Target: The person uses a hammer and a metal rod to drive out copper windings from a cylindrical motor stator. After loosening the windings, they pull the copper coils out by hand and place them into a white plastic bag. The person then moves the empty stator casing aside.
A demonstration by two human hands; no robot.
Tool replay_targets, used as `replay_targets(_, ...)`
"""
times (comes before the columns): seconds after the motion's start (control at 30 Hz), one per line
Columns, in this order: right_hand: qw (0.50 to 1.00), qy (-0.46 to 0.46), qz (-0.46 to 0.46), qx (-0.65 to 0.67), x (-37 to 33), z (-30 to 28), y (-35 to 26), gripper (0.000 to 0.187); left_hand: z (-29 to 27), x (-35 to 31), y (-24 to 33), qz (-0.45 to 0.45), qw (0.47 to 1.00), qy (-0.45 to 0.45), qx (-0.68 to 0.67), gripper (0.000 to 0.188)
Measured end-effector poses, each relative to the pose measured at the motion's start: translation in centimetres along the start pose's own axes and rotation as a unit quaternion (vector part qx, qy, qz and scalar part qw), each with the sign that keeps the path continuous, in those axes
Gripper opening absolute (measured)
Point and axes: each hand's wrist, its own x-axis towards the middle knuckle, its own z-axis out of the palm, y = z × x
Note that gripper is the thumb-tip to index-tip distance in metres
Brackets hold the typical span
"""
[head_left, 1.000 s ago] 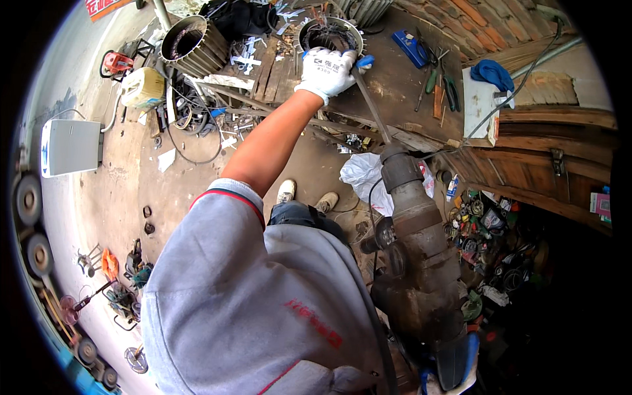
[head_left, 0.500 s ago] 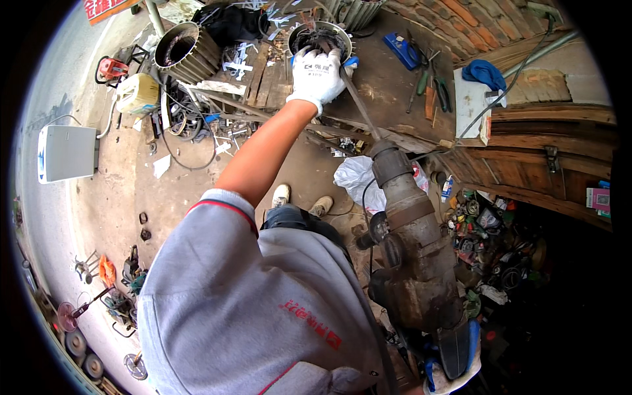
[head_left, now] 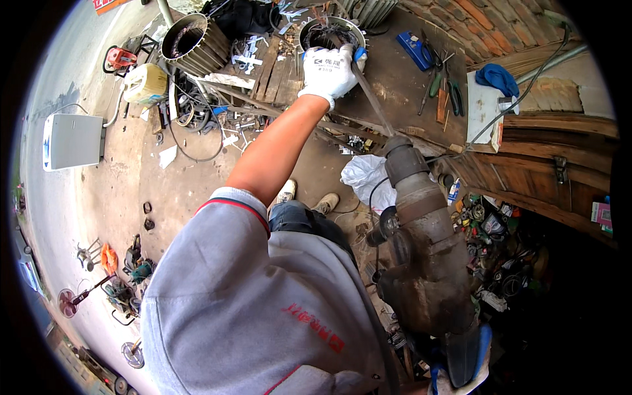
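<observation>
My left hand, in a white glove with blue edging, is closed at the near rim of a round motor stator. A long steel chisel bit passes between its thumb and fingers, its tip among the dark windings inside the stator. The fingertips are partly hidden. The bit runs down to a large, worn demolition hammer hanging at my right side. At the hammer's rear handle, my gloved right hand is wrapped round the grip, partly cut off by the dark rim.
A second ribbed stator stands left on the bench. Pliers, screwdrivers and a blue tool lie to the right. A white plastic bag and heaped scrap parts are below. A power cord crosses the right side.
The view has shifted slightly, so everything sits a little further right. My left fingers look more curled at the stator rim. The right hand keeps its hold on the hammer.
</observation>
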Motion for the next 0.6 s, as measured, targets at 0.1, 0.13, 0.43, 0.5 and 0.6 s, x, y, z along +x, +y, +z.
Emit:
replay_targets(0.1,0.999,-0.01,-0.044,0.025,0.2,0.2,0.5,0.019,0.0,0.3,0.2,0.015,1.0,0.019,0.002,0.034)
replay_targets(0.13,0.997,-0.011,-0.068,0.028,0.3,0.1,0.5,0.019,0.1,0.1,-0.2,0.012,1.0,0.029,-0.001,0.034)
replay_targets(0.43,0.948,-0.127,-0.191,0.219,-0.1,-0.2,3.0,0.028,-0.2,0.1,-0.4,0.008,1.0,0.017,0.011,0.034)
replay_targets(0.5,0.942,-0.131,-0.203,0.231,0.2,0.1,2.8,0.03,-0.5,0.2,-0.7,0.008,1.0,0.011,0.013,0.034)
replay_targets(0.6,0.941,-0.126,-0.203,0.242,-0.2,-0.6,2.8,0.034,-0.7,0.4,-1.2,0.057,0.998,0.004,-0.006,0.047)
